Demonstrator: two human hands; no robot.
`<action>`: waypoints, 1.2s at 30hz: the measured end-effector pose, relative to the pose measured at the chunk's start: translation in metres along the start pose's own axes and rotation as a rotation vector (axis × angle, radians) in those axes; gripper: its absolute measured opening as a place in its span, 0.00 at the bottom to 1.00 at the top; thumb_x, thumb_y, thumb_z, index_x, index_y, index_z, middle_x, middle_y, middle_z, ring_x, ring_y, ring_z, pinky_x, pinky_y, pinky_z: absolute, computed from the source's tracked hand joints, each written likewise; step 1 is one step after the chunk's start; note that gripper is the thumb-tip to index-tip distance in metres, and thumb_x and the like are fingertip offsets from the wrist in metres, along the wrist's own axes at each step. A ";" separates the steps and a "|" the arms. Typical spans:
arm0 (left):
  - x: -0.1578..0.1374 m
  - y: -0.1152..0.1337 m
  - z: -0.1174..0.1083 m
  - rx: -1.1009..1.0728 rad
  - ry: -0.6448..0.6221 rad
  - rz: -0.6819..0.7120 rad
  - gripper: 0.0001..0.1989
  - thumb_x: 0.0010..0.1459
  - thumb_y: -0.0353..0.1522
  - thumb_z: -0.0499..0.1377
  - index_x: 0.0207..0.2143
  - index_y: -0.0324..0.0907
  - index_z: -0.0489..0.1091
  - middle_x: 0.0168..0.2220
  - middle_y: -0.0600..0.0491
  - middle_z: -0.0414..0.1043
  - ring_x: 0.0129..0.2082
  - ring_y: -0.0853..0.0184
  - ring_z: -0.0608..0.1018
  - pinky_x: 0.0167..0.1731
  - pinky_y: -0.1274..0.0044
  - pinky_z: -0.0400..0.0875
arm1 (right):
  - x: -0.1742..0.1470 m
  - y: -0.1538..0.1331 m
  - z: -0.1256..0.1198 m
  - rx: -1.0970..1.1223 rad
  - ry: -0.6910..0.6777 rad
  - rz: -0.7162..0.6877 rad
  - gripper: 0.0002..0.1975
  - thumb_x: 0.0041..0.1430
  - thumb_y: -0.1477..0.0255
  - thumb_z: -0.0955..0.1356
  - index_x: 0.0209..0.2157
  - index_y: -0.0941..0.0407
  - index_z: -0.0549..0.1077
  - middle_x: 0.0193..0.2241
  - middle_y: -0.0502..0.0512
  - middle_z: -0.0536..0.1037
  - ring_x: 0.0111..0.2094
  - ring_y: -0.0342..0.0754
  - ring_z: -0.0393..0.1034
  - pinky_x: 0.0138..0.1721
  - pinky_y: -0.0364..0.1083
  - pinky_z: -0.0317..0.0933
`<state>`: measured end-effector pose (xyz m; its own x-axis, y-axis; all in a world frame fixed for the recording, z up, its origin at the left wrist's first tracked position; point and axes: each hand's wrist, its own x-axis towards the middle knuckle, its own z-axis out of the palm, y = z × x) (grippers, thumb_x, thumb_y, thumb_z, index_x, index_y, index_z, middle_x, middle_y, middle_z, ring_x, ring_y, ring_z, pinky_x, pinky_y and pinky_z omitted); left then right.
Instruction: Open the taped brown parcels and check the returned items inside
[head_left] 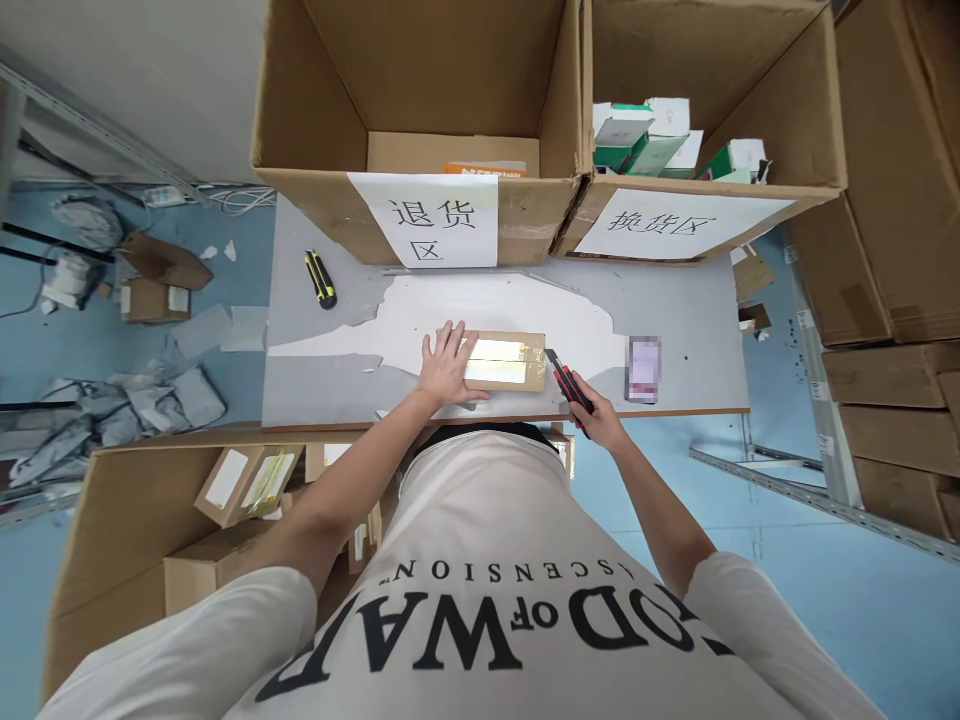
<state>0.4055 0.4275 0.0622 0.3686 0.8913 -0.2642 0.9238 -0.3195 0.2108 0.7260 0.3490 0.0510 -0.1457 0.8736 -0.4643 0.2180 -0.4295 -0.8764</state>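
A small cardboard box (534,345) with clear tape and white labels lies flat on the table, close to its front edge. My left hand (448,372) rests on the box's left end with the fingers spread. A black and red utility knife (568,385) is gripped in my right hand (598,415). Its tip points up and left, just beside the box's right end; whether it touches the box I cannot tell. Under the box the table's surface (690,320) has a white patch with ragged edges.
At the back stand a large open carton (536,225) and another carton (814,190) with several green-and-white boxes. A yellow-black cutter (320,280) lies left, a phone (643,370) right. Below left, a big carton (112,560) holds several parcels. Cartons (889,375) are stacked at the right.
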 end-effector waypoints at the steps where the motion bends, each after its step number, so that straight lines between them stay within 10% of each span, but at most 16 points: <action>1: 0.000 0.000 0.000 -0.005 0.006 0.001 0.59 0.42 0.60 0.60 0.68 0.38 0.42 0.69 0.37 0.37 0.68 0.41 0.39 0.61 0.50 0.35 | 0.000 0.000 0.000 -0.008 0.006 -0.001 0.37 0.58 0.62 0.67 0.66 0.53 0.53 0.21 0.47 0.71 0.22 0.43 0.61 0.21 0.43 0.59; 24: 0.004 -0.005 0.011 -0.192 0.168 0.046 0.60 0.36 0.60 0.63 0.65 0.38 0.51 0.65 0.34 0.49 0.64 0.38 0.50 0.52 0.57 0.64 | 0.004 -0.014 -0.031 -0.095 -0.189 0.060 0.36 0.55 0.63 0.69 0.64 0.50 0.58 0.24 0.47 0.73 0.18 0.38 0.57 0.19 0.42 0.57; 36: 0.008 -0.008 0.013 -0.226 0.168 0.044 0.60 0.36 0.61 0.63 0.65 0.40 0.50 0.65 0.34 0.49 0.65 0.37 0.50 0.53 0.55 0.62 | -0.032 0.007 -0.005 -0.003 -0.133 0.149 0.37 0.54 0.61 0.69 0.64 0.50 0.59 0.20 0.45 0.70 0.17 0.41 0.59 0.17 0.42 0.55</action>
<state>0.4026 0.4325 0.0461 0.3683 0.9249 -0.0944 0.8538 -0.2963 0.4282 0.7372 0.3190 0.0604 -0.2376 0.7628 -0.6015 0.2490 -0.5507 -0.7967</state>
